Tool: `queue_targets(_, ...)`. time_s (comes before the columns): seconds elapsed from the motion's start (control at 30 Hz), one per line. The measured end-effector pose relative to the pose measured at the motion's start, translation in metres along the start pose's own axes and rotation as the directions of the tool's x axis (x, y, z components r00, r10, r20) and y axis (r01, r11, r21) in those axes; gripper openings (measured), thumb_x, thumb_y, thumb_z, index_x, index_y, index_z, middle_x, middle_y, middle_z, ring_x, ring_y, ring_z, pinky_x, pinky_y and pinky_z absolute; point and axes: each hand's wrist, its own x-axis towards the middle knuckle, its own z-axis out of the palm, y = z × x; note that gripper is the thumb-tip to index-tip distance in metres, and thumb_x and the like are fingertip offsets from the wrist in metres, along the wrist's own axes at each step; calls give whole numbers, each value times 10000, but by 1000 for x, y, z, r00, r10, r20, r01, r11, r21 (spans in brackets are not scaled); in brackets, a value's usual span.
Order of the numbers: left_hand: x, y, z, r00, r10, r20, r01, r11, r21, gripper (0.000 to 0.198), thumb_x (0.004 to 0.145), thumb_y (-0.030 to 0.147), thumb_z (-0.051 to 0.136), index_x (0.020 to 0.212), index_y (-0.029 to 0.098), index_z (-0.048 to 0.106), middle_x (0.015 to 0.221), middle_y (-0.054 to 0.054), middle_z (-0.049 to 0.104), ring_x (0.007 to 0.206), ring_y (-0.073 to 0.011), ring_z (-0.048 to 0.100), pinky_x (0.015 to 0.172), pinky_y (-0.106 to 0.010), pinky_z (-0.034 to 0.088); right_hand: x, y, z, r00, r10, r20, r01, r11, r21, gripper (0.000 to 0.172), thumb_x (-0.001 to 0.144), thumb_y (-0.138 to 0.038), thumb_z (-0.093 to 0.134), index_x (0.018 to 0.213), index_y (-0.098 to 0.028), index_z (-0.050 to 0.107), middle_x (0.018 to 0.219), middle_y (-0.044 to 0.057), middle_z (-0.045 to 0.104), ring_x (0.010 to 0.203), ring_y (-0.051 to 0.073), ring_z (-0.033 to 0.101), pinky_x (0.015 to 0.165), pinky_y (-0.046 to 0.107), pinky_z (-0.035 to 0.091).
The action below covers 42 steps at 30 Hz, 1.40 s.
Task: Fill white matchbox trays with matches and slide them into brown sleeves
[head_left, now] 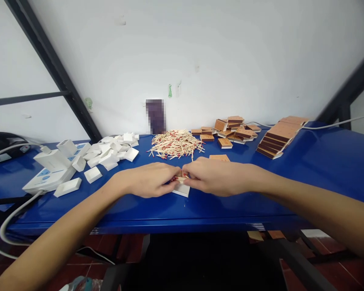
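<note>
My left hand (150, 180) and my right hand (212, 176) meet at the middle of the blue table (321, 169), fingers pinched together. Between them they hold a small bundle of red-tipped matches (181, 178) over a white inner matchbox tray (182, 189) that rests on the table. Just behind the hands lies a loose pile of matches (176, 144). A brown matchbox sleeve (219, 157) lies flat right behind my right hand.
Several empty white trays (109, 155) lie scattered at the left, next to a white power strip (48, 178) with cables. Brown sleeves (230, 131) are heaped at the back, with a neat row of them (279, 139) at the right. A white wall stands behind.
</note>
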Motion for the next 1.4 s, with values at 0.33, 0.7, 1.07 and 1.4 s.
queue_targets(0.33,0,-10,3,999,16,-29,-22,974,-225,216,901,323,557,929,149,681,782,-18,653,665,-119,548,631,-240,400,11,-5,-2,988,28,154,-29,1000,6,354,957,-369,452,663,-177,503,575,-4,483,511,106,393,485,252,263)
queue_targets(0.7,4,-11,8,997,-58,-43,40,938,-345,221,804,344,712,898,145,694,618,37,597,548,-83,538,559,-201,402,8,-2,-11,988,41,146,-43,999,14,326,893,-237,484,575,-174,454,516,-50,333,487,81,247,492,266,216)
queue_targets(1.07,7,-12,11,996,-50,-73,20,929,-370,270,801,403,733,859,142,697,596,35,596,521,-78,527,539,-196,387,9,0,-9,991,31,129,-34,999,20,377,905,-253,470,545,-179,392,498,-55,283,492,85,234,517,287,203)
queue_targets(1.4,9,-18,13,995,-30,-93,-8,922,-388,359,771,475,759,903,143,725,578,42,569,512,-74,502,536,-196,362,14,5,-2,996,3,86,-7,999,42,376,863,-228,527,518,-182,384,490,-69,242,491,81,206,504,277,195)
